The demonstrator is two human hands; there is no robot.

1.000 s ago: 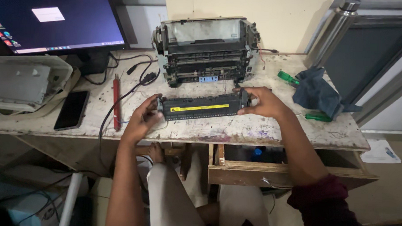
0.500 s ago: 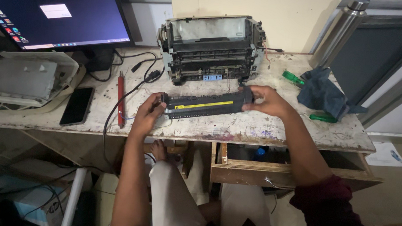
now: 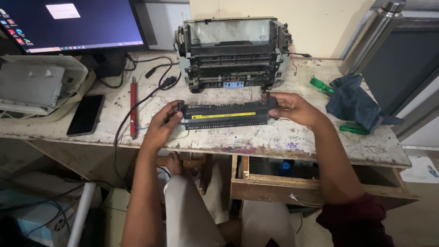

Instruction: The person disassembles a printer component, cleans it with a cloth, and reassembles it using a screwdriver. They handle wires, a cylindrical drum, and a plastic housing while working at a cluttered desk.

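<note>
A long black fuser unit [image 3: 225,115] with a yellow strip lies across the worn white desk [image 3: 288,135], just in front of an opened printer chassis [image 3: 234,52]. My left hand [image 3: 162,125] grips its left end. My right hand [image 3: 291,108] grips its right end. The unit sits level, parallel to the desk's front edge. Whether it rests on the desk or is slightly lifted I cannot tell.
A red roller [image 3: 133,106] and a dark phone [image 3: 85,115] lie at left, beside a grey printer cover [image 3: 31,86]. A monitor [image 3: 70,21] stands behind. Green-handled screwdrivers [image 3: 321,85] and a blue cloth [image 3: 352,103] sit at right. A drawer [image 3: 319,183] hangs open below.
The view has shifted slightly. Both hands keep hold of the fuser unit's ends, and the unit stays in front of the printer chassis.
</note>
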